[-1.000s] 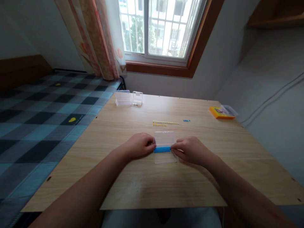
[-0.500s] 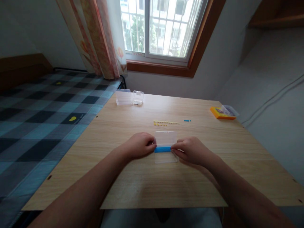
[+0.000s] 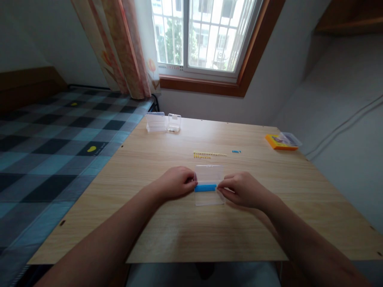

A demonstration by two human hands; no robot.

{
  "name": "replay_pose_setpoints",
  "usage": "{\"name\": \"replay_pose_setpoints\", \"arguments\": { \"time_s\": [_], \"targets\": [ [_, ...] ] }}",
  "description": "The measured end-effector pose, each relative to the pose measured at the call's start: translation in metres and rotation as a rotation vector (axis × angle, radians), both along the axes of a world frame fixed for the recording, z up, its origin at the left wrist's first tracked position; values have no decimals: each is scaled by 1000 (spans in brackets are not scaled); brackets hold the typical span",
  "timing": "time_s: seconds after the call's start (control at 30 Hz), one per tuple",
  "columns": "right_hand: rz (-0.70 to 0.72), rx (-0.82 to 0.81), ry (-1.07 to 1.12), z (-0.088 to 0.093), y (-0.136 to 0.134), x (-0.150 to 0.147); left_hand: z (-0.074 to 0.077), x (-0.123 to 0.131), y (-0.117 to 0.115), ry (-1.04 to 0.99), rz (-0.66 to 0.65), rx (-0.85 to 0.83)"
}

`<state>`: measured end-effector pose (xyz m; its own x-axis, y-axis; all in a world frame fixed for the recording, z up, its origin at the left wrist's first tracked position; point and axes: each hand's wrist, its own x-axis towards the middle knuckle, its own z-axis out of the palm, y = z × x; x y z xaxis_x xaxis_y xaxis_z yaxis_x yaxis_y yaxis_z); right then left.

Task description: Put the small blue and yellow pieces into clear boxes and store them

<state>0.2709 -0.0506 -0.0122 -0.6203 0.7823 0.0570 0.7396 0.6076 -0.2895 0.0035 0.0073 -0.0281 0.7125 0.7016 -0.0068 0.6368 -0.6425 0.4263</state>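
**Wooden table (image 3: 167, 235), open clear case (image 3: 209, 173), row of blue pieces (image 3: 205, 187)**

Table fills most of the view, pale grain, dark holes along its edges. Checked bed (image 3: 56, 159) alongside, at left; barred window (image 3: 212, 36) beyond the far edge, patterned curtain (image 3: 119, 48) hanging to its left.

Left hand (image 3: 178, 183): fingers curled, thumb and forefinger at the case's left edge, by one end of the blue row. Grip or mere touch, cannot tell. Right hand (image 3: 242, 189): thumb and forefinger tips drawn close together at the case's right side, just beside the row's other end. Whether they pinch anything, cannot tell.

Case lies opened out on the table between the hands, blue row across its middle. Orange box (image 3: 277, 144) near the far right corner, clear lid tilted over it. Two clear containers at the far left: a larger one (image 3: 156, 123), a smaller one (image 3: 174, 121) just beside it.

Smallest items: yellow pieces (image 3: 202, 153) in two lines beyond the case; a few small blue bits (image 3: 235, 151) to their right.
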Motion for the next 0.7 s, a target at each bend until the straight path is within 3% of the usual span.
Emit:
{"name": "replay_pose_setpoints", "arguments": {
  "time_s": [0.2, 0.7],
  "targets": [
    [65, -74, 8, -2, 0, -2, -2, 0, 1, -3, -2, 0],
    [40, -63, 6, -5, 0, -4, -3, 0, 1, 1, 0, 10]
  ]
}}
